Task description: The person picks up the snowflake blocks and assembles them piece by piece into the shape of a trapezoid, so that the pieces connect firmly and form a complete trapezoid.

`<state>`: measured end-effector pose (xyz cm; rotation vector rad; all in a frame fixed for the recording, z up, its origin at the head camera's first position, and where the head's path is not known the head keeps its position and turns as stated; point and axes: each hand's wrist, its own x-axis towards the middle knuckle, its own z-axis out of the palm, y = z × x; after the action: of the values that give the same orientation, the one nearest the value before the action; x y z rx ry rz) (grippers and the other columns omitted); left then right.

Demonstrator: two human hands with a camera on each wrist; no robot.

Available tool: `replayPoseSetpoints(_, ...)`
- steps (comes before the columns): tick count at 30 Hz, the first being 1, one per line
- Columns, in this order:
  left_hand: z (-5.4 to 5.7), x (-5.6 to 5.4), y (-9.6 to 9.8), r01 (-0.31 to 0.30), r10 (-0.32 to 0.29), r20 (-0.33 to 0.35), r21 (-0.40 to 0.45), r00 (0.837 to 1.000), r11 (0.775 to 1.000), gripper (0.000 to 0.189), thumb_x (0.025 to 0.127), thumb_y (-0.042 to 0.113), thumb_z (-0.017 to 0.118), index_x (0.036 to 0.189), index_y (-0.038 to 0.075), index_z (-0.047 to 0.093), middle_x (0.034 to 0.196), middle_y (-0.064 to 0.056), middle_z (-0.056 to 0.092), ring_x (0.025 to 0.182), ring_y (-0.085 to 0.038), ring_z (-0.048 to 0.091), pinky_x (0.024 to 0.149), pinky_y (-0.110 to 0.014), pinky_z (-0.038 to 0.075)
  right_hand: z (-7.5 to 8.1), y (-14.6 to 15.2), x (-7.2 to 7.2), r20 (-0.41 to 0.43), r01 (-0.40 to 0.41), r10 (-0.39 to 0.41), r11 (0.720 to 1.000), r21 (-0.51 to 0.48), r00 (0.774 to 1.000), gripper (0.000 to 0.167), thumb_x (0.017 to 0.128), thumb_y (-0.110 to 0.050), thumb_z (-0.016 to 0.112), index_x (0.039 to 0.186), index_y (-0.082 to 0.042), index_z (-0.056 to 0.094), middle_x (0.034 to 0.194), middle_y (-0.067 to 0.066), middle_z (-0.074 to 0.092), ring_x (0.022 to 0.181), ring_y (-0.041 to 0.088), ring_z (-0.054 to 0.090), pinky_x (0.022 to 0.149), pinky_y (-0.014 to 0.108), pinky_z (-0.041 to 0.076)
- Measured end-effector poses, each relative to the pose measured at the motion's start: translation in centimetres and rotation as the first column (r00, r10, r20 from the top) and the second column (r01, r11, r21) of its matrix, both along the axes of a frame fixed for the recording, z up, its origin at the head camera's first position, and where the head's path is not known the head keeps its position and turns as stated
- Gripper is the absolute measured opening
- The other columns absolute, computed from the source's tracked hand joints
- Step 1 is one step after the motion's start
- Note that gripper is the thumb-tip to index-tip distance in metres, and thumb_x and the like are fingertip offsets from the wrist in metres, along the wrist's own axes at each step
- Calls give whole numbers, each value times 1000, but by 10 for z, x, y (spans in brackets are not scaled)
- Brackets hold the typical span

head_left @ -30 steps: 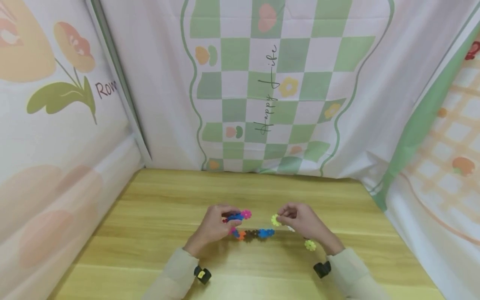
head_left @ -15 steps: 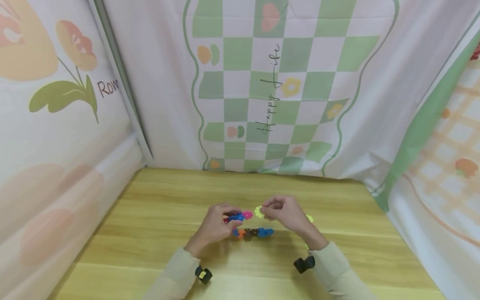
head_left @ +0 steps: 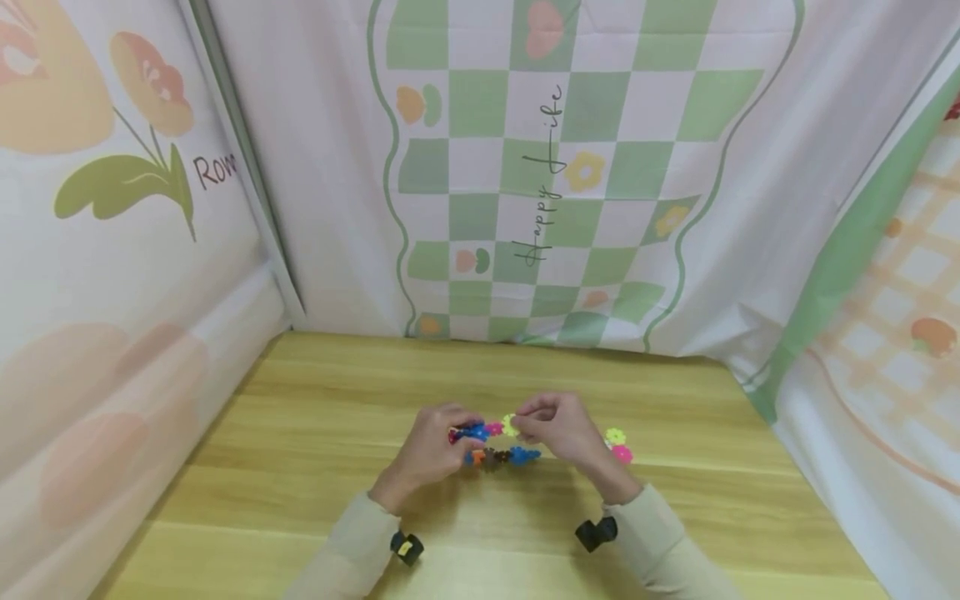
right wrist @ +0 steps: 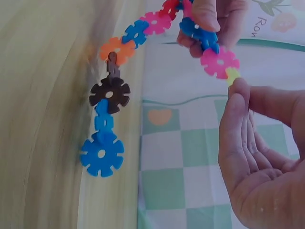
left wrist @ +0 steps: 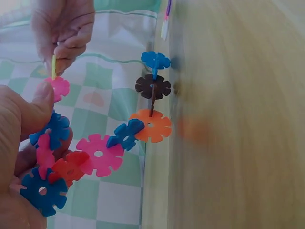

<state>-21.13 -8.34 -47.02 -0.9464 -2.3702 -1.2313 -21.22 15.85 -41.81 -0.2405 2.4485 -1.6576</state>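
My left hand [head_left: 431, 446] holds a chain of slotted, flower-shaped interlocking discs, gripping it at the blue disc [left wrist: 50, 131]. From there the chain curves through red and pink discs to an orange disc [left wrist: 151, 126], a brown disc [right wrist: 109, 94] and a blue end disc [right wrist: 101, 154] low near the table. The other end, past my thumb, is a pink disc [right wrist: 220, 62]. My right hand [head_left: 558, 429] pinches a yellow disc [head_left: 509, 425] between thumb and forefinger, its edge right at that pink disc. Fingertips cover part of the yellow disc in the right wrist view.
To the right of my right forearm lie a loose yellow disc [head_left: 615, 436] and a pink disc [head_left: 622, 453] on the wooden table [head_left: 360, 375]. A checkered cloth [head_left: 540, 208] hangs behind the table's far edge, with printed cloth at both sides.
My right hand has moved left with the yellow disc, bringing it to the pink end of the chain. My left hand has stayed nearly still. Loose discs now show beside the right forearm.
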Motion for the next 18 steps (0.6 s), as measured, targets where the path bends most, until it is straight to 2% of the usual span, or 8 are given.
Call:
replayPoseSetpoints(5,-2,0,0,-10,9,-62,-6,998,1000,24,85,5,86,107,0,79,99,-9,79,87,-18,75,79,-25,63,-2,-5,2,6,29,-28,999,-34,1000,21,98,-13,75,111,3,73,100,14,79,85,25,78,82,37,66)
replayPoseSetpoints(10,0,1,-1,-14,13,-60,-20,998,1000,25,85,6,86,108,1,79,100,-10,79,88,-19,75,80,-26,63,-2,-7,3,34,30,-28,997,-67,999,21,99,-12,75,112,4,72,104,16,79,85,22,78,83,36,66)
replayPoseSetpoints(14,3,2,-1,2,0,37,-53,999,999,25,88,10,86,111,3,79,102,-7,79,90,-16,74,80,-24,62,-2,-5,3,46,33,-32,999,-34,998,21,98,-15,76,111,2,73,102,14,79,87,25,78,85,40,66)
replayPoseSetpoints(16,5,3,0,0,7,80,-82,997,997,27,89,13,85,113,4,78,104,-6,79,93,-16,73,84,-28,62,-2,-4,2,50,35,-34,999,-16,998,22,97,-18,77,111,0,74,100,12,80,88,27,78,86,43,66)
replayPoseSetpoints(18,6,3,1,-9,21,94,-119,995,993,30,91,18,84,116,5,77,109,-7,79,98,-18,73,90,-34,62,-3,-4,2,51,30,-29,999,-16,998,23,97,-19,78,111,-1,75,99,12,80,88,29,78,86,43,66)
